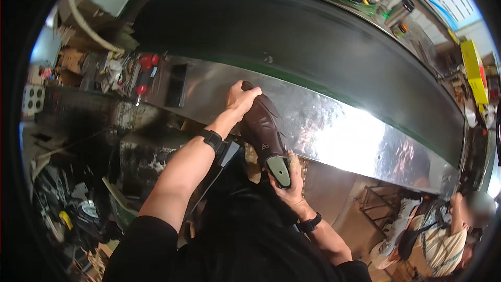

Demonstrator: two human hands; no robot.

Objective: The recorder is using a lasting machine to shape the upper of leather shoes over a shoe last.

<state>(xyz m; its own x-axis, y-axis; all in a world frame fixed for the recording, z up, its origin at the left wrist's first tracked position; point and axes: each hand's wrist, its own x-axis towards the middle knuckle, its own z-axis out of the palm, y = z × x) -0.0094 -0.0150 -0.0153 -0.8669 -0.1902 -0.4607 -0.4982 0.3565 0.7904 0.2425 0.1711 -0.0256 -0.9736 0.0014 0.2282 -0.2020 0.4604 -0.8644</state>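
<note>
Brown shoe upper (258,120): between your hands, at the near edge of the metal ledge (313,120); green last (278,171) in its near end.
Left hand (242,99): you pinch the far end.
Right hand (293,181): fingers curl round the last; pressure, can't tell.
Both ends: best supported, uncreased.

Dark, seemingly phone-like slab (177,84) on shiny metal ledge (308,125)

Workshop, footwear type; indicated by: long dark conveyor-like belt (292,36), edged by metal bench (308,99); brown shoe upper (259,122), fitted over green last (278,171); mixed clutter (86,209), heaped at left; another person (438,245), seen lower right.
</note>
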